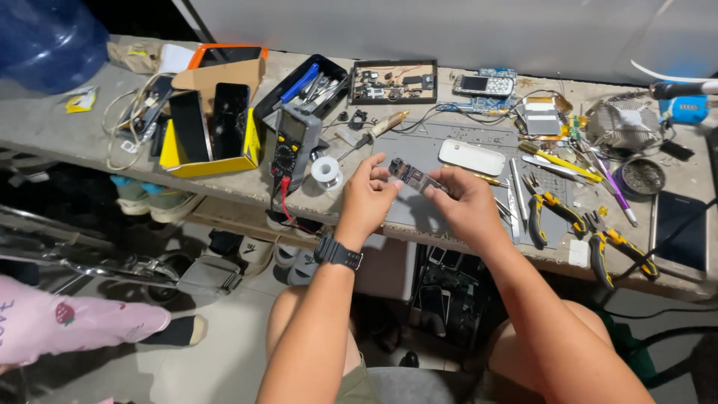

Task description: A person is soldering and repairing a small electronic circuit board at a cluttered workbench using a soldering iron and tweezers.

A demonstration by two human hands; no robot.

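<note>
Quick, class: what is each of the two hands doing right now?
Left hand: closed, pinching one end of a small circuit board.
Right hand: closed, pinching the other end of the same board.

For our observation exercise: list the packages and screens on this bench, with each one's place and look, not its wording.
Open yellow cardboard box: left, holding two dark phone screens.
Grey multimeter: beside the box, greenish display.
Small blue keypad phone: back centre, pale screen.
Black tablet: right edge, dark screen.
</note>
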